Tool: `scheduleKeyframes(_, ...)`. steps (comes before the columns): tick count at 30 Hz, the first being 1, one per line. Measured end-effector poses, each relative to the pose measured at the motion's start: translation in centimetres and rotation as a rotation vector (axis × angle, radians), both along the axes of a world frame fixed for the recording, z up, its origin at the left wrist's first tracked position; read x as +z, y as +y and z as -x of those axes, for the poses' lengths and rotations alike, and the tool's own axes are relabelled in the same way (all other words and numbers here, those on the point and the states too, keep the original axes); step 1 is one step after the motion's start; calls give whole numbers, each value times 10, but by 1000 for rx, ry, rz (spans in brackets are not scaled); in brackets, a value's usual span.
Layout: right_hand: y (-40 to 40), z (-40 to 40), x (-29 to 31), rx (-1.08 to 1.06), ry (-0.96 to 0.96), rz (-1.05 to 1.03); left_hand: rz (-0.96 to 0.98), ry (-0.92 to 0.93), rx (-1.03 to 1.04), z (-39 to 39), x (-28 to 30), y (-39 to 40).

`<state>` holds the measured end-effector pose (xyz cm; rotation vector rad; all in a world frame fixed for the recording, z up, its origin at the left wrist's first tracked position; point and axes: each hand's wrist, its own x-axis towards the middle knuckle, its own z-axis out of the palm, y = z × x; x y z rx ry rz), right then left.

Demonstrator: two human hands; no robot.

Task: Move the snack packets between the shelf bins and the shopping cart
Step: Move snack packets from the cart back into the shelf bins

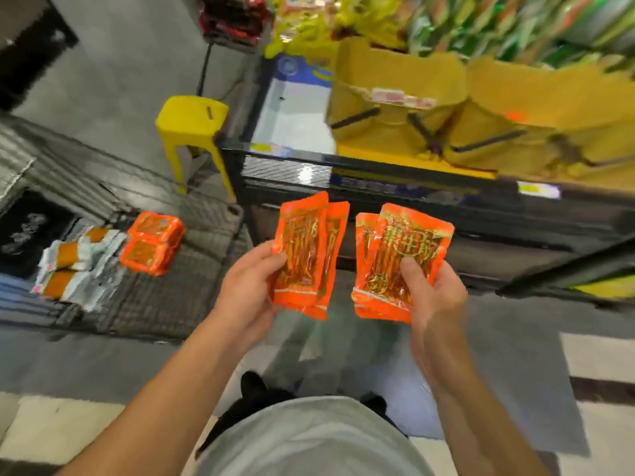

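Head view: both hands, left (pixel 245 286) and right (pixel 431 297), each gripping orange packets (pixel 302 252) just short of shelf edge (pixel 378 166).

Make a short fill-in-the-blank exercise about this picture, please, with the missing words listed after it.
1. Each hand, the left hand and the right hand, holds packets coloured ____.
2. The stool beside the shelf is ____.
3. The boxes on the shelf are made of ____.
4. The stack of orange packets lies in the ____.

Missing words: orange; yellow; cardboard; cart
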<state>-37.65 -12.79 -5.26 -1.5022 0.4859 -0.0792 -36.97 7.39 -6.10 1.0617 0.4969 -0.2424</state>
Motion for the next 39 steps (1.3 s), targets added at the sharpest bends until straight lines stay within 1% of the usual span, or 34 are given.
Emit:
scheduleKeyframes(2, -44, 9, 1, -53, -19, 19, 53, 19, -44, -3, 2, -52)
scheduleKeyframes(5, -108, 20, -3, -133, -16, 82, 78, 41, -134, -4, 4, -127)
scheduleKeyframes(9, -178, 24, -5, -225, -11, 76, 109, 21, -210, -11, 8, -207)
scheduleKeyframes(14, -240, 14, 1, -302, -17, 43, 25, 18, -290, -33, 16, -270)
scheduleKeyframes(17, -266, -6, 4, -334, -3, 32, -75, -8, -324, -58, 17, -297)
scheduleKeyframes(19, -282, -26, 4, -353, 0, 21, -109, -23, -337, -81, 16, -313)
scheduleKeyframes(27, -330, -132, 21, -408, -37, 31, -100, -91, -351, -198, 20, -357)
scheduleKeyframes(34, -352, -223, 34, -436, -99, 68, -110, -161, -289, -298, 42, -377)
scheduleKeyframes(37, -364, -252, 37, -446, -127, 96, -169, -185, -243, -333, 50, -387)
scheduleKeyframes(39, -375, -269, 41, -429, -128, 134, -217, -167, -230, -356, 53, -396)
